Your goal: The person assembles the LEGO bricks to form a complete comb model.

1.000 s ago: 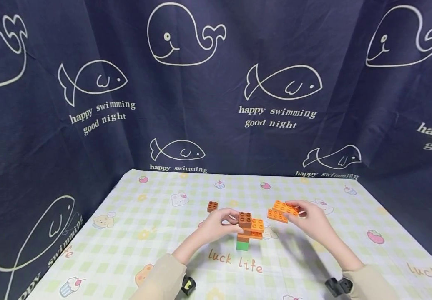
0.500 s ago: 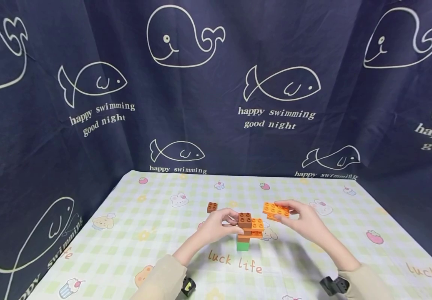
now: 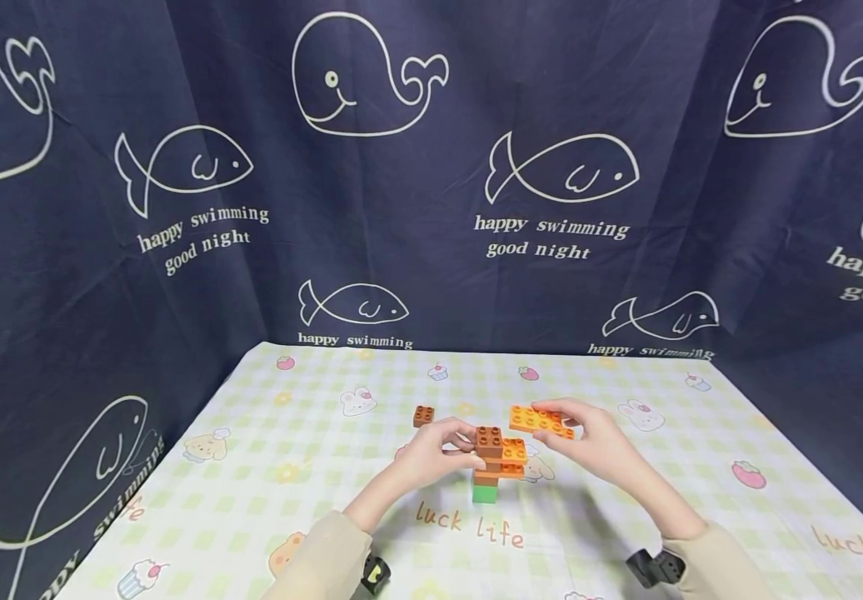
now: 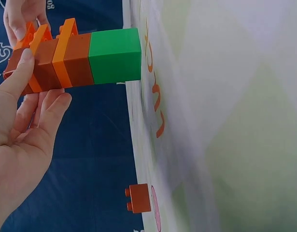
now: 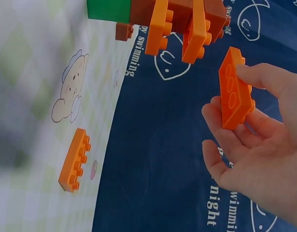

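My left hand [image 3: 431, 452] grips the upper part of a toy brick tower, thumb on one side and fingers on the other. The tower has a green brick [image 4: 114, 56] at its base; above it brown bricks [image 3: 488, 438] alternate with two flat orange ones [image 5: 160, 26] that jut out to the right. Between thumb and fingers, my right hand [image 3: 587, 432] pinches a flat orange brick [image 5: 236, 89] with two rows of studs. It is held in the air just right of the tower, with a gap between them in the right wrist view.
A second flat orange brick [image 5: 75, 162] lies on the table under the right hand, mostly covered by the held one in the head view. Behind the left hand sits a small brown brick [image 3: 423, 415]. A dark printed curtain [image 3: 371, 208] rises behind the checked tablecloth [image 3: 311, 492].
My right hand has moved left toward the tower with the flat orange brick, which now overlaps the one on the table. The left hand and the tower have stayed in place.
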Demonstrator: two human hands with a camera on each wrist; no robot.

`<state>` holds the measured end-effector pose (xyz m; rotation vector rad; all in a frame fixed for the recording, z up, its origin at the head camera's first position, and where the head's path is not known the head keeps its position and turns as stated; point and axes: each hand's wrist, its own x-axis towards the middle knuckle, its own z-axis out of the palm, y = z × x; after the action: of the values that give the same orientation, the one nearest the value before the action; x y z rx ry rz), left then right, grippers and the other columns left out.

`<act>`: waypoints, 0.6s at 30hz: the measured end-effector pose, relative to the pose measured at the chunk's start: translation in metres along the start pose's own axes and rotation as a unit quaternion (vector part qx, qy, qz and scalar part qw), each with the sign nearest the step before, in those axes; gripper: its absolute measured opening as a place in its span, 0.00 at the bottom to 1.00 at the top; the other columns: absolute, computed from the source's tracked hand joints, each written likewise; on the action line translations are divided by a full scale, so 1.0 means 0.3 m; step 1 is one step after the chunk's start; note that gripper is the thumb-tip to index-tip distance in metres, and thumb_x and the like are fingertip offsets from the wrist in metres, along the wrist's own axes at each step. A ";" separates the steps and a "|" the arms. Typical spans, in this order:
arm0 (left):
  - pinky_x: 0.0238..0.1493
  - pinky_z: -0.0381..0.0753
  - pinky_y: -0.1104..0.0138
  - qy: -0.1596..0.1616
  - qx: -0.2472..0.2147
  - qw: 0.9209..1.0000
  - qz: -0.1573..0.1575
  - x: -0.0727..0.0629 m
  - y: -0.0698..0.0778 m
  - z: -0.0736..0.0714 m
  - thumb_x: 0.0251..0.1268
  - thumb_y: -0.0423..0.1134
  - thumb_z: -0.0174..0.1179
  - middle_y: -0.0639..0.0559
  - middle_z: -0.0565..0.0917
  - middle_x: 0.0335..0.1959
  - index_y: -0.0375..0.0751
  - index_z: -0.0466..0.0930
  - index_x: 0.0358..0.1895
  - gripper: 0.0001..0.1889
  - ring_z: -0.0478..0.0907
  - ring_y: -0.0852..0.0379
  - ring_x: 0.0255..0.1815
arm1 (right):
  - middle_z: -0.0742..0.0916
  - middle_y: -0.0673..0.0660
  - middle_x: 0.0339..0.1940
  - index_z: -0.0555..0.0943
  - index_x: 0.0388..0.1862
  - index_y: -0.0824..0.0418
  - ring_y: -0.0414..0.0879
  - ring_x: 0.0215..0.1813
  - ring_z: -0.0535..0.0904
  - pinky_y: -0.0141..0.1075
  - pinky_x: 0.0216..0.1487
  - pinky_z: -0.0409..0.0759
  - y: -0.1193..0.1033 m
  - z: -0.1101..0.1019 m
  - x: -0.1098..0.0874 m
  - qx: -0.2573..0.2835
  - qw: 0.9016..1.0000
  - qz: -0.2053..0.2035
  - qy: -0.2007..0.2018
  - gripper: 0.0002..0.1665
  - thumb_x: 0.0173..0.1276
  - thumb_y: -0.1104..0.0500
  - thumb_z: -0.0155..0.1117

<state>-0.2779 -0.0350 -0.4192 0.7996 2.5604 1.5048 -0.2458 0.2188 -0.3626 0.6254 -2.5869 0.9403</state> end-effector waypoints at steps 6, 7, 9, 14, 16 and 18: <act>0.47 0.81 0.72 -0.008 -0.007 1.000 0.010 -0.001 -0.003 -0.003 0.52 0.49 0.69 0.59 0.83 0.44 0.49 0.80 0.48 0.20 0.82 0.61 0.43 | 0.85 0.57 0.50 0.81 0.52 0.59 0.53 0.49 0.80 0.48 0.50 0.80 -0.018 0.014 0.006 0.017 1.000 -0.010 -0.016 0.21 0.60 0.55 0.68; 0.47 0.81 0.73 -0.010 -0.011 1.000 0.015 -0.001 -0.004 -0.003 0.52 0.48 0.69 0.58 0.83 0.45 0.49 0.80 0.48 0.19 0.82 0.62 0.44 | 0.85 0.57 0.50 0.81 0.52 0.59 0.53 0.49 0.80 0.48 0.50 0.79 -0.021 0.017 0.006 0.020 1.000 -0.012 -0.017 0.21 0.60 0.55 0.68; 0.47 0.81 0.75 -0.014 -0.019 0.999 0.026 0.000 -0.007 -0.003 0.52 0.46 0.69 0.57 0.82 0.45 0.47 0.80 0.48 0.19 0.81 0.64 0.44 | 0.85 0.57 0.50 0.81 0.52 0.58 0.52 0.49 0.80 0.49 0.51 0.79 -0.026 0.023 0.008 0.024 0.999 -0.014 -0.020 0.21 0.60 0.55 0.68; 0.47 0.80 0.77 -0.023 -0.035 0.998 0.040 0.000 -0.010 -0.005 0.53 0.45 0.68 0.56 0.81 0.46 0.46 0.80 0.49 0.18 0.80 0.65 0.44 | 0.85 0.56 0.50 0.81 0.52 0.58 0.51 0.49 0.80 0.51 0.51 0.79 -0.039 0.035 0.013 0.036 0.999 -0.019 -0.025 0.21 0.60 0.55 0.68; 0.47 0.80 0.77 -0.025 -0.034 0.998 0.039 0.000 -0.009 -0.006 0.54 0.45 0.68 0.57 0.81 0.46 0.47 0.80 0.49 0.18 0.80 0.65 0.45 | 0.85 0.56 0.50 0.80 0.52 0.59 0.52 0.50 0.80 0.51 0.52 0.79 -0.045 0.036 0.015 0.039 0.999 -0.022 -0.027 0.21 0.60 0.54 0.68; 0.47 0.80 0.77 -0.024 -0.031 0.999 0.038 0.000 -0.010 -0.007 0.54 0.45 0.68 0.57 0.81 0.46 0.48 0.80 0.49 0.18 0.80 0.65 0.45 | 0.85 0.56 0.51 0.80 0.53 0.59 0.53 0.51 0.80 0.52 0.52 0.78 -0.049 0.039 0.018 0.038 0.999 -0.024 -0.030 0.21 0.60 0.54 0.67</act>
<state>-0.2797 -0.0377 -0.4204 0.9226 2.4632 1.5559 -0.2446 0.1994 -0.3612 0.7423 -2.5859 1.0234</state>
